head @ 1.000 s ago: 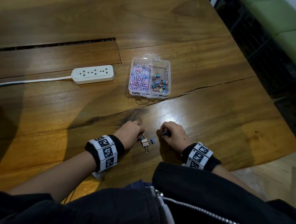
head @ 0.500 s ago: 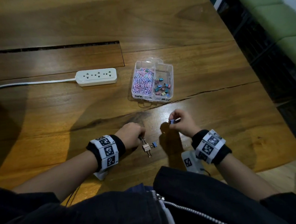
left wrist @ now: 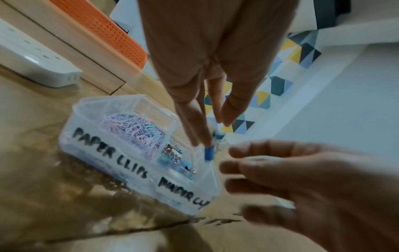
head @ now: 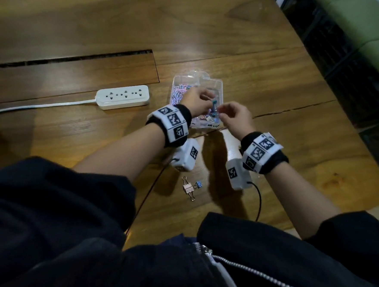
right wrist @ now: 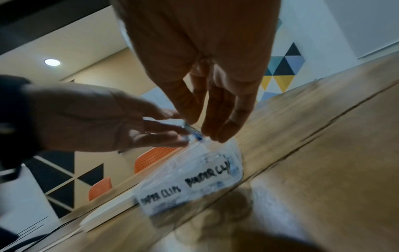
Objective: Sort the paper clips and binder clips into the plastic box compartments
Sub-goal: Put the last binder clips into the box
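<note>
A clear plastic box [head: 208, 79] has a left compartment of pastel paper clips [left wrist: 134, 126] and a right one with several binder clips [left wrist: 175, 155]. Both hands hover over its right compartment. My left hand [head: 198, 102] has straight, slightly parted fingers, and a teal binder clip [left wrist: 219, 136] and a blue binder clip [left wrist: 209, 153] are in the air just under its tips. Beside them my right hand [head: 234, 117] has loose, spread fingers and holds nothing. A pink binder clip [head: 188, 188] and a small blue one [head: 198, 184] lie on the table near my body.
A white power strip [head: 122, 97] with its cord lies left of the box. The wooden table [head: 297, 158] has a crack running right from the box, and its edge drops off at the right. Orange chairs [left wrist: 103, 34] stand beyond the far side.
Both hands left the table near my body and moved forward over the box. The right hand, which pinched a blue clip, now holds nothing. Two clips stay on the table.
</note>
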The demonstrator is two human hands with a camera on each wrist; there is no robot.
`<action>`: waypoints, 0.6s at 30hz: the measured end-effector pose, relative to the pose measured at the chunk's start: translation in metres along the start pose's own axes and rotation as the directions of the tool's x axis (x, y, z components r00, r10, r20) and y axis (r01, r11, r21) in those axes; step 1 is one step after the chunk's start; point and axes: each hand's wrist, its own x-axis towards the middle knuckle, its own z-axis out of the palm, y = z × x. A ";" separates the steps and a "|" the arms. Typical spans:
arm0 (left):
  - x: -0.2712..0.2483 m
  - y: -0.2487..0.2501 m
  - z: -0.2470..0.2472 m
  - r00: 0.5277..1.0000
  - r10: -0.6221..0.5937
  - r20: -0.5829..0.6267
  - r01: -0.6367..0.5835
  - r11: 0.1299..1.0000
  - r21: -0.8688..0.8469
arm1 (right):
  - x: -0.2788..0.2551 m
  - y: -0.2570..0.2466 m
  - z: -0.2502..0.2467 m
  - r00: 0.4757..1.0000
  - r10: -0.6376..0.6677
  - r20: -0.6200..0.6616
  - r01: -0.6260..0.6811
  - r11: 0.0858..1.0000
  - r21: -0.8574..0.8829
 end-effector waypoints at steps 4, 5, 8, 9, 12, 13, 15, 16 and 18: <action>-0.014 -0.007 0.001 0.995 0.092 0.032 -0.097 0.906 0.413 | -0.038 0.025 0.003 0.956 -0.006 0.292 0.024 0.998 -0.060; -0.027 -0.013 0.000 0.990 0.115 0.076 -0.137 0.865 0.483 | -0.051 0.028 0.005 0.927 0.005 0.375 0.042 0.992 -0.117; -0.077 -0.043 0.001 0.955 -0.013 0.295 -0.203 0.695 0.690 | -0.089 0.037 0.017 0.841 0.051 0.539 0.141 0.940 -0.309; -0.095 -0.056 0.003 0.931 -0.088 0.353 -0.226 0.619 0.752 | -0.100 0.039 0.024 0.821 0.059 0.568 0.189 0.911 -0.367; -0.133 -0.088 0.011 0.896 -0.188 0.403 -0.265 0.503 0.823 | -0.123 0.046 0.045 0.836 0.029 0.548 0.290 0.825 -0.485; -0.139 -0.095 0.015 0.905 -0.159 0.395 -0.273 0.495 0.825 | -0.127 0.049 0.051 0.852 0.015 0.523 0.293 0.815 -0.500; -0.146 -0.103 0.021 0.926 -0.081 0.368 -0.290 0.473 0.832 | -0.130 0.052 0.058 0.870 -0.006 0.494 0.282 0.828 -0.486; -0.146 -0.105 0.023 0.934 -0.045 0.355 -0.296 0.462 0.836 | -0.130 0.053 0.059 0.871 -0.012 0.491 0.276 0.839 -0.469; -0.145 -0.108 0.025 0.938 -0.002 0.346 -0.308 0.457 0.835 | -0.128 0.052 0.056 0.856 -0.011 0.518 0.284 0.845 -0.453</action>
